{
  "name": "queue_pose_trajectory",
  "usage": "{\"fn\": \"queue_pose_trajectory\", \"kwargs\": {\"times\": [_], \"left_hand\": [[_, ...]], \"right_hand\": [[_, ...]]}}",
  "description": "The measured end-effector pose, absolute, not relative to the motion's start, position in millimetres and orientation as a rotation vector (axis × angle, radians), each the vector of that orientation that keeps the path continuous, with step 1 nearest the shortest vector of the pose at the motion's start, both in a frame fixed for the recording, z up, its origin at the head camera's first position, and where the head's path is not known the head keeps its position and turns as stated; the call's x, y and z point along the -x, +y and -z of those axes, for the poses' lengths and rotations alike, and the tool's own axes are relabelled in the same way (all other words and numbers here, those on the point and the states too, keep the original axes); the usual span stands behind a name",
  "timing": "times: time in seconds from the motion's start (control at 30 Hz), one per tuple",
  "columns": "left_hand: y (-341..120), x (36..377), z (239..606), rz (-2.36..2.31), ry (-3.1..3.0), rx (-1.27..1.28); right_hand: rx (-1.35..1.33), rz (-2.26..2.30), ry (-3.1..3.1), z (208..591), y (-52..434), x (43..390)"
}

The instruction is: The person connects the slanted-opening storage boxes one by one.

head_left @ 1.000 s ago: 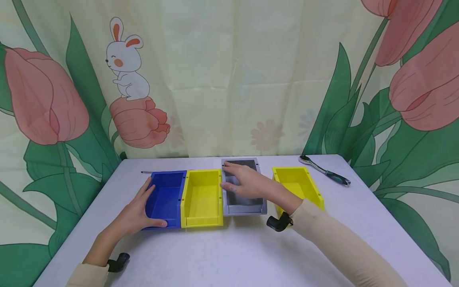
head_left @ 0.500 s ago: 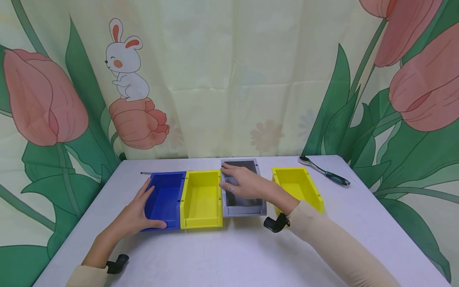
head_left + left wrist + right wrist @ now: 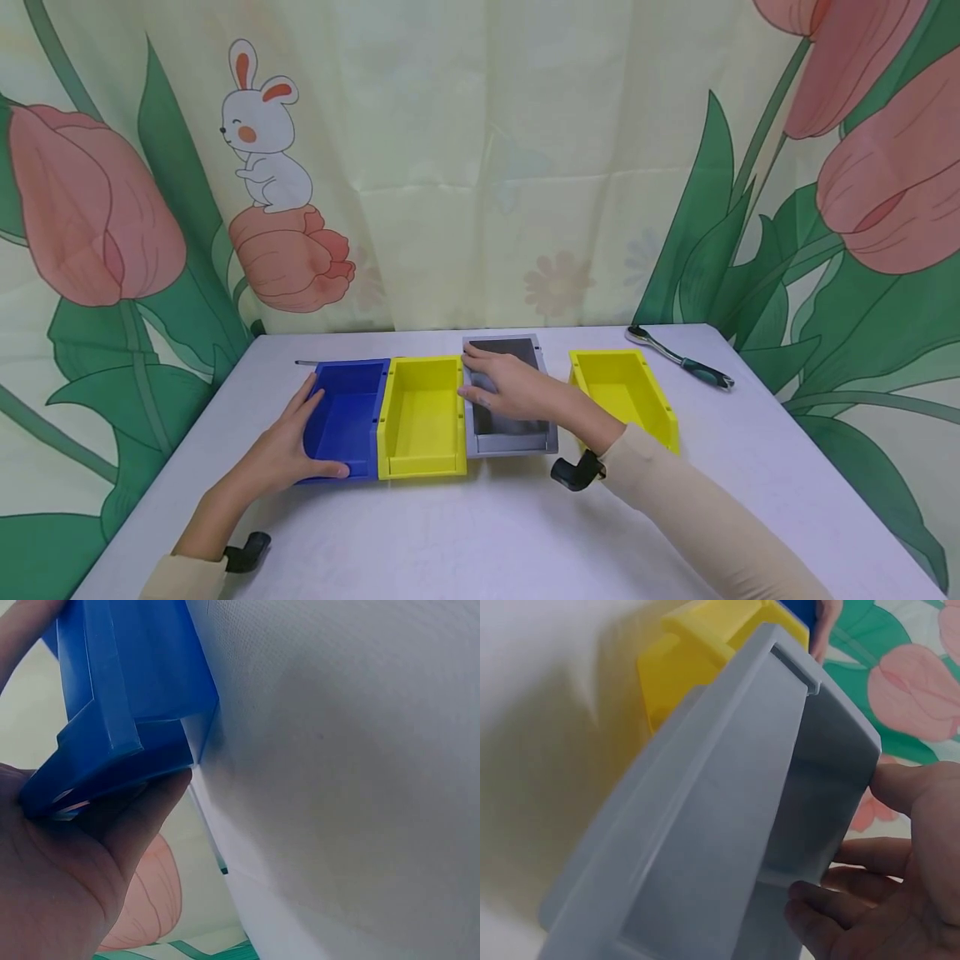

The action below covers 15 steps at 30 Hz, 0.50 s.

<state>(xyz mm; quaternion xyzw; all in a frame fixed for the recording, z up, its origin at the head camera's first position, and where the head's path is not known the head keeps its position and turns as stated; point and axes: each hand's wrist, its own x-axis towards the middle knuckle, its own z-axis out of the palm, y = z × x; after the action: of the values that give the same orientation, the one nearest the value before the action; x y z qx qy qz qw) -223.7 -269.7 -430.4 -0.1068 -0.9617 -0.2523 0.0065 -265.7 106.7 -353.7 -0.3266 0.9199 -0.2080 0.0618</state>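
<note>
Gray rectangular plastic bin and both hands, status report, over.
Left hand grips blue rectangular plastic bin. Right hand touches gray rectangular plastic bin. Possibly in the way, rightward: separate yellow rectangular plastic bin.

A shiny wrench (image 3: 687,364) with a dark green handle lies near the back right of the white table (image 3: 450,542). Back left, something thin and dark (image 3: 306,362) shows, maybe a stick. Behind hangs a flowery curtain (image 3: 450,150) with a bunny (image 3: 274,137) (orange inside its ears).
</note>
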Motion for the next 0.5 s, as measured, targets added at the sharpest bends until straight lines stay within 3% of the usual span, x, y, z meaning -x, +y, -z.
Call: {"fn": "queue_pose_trajectory", "kwargs": {"times": [0.5], "left_hand": [[-270.5, 224.5, 432.5, 0.785, -3.004, 0.338]], "right_hand": [[0.968, 0.650, 2.774, 362.0, 104.9, 263.3]]}}
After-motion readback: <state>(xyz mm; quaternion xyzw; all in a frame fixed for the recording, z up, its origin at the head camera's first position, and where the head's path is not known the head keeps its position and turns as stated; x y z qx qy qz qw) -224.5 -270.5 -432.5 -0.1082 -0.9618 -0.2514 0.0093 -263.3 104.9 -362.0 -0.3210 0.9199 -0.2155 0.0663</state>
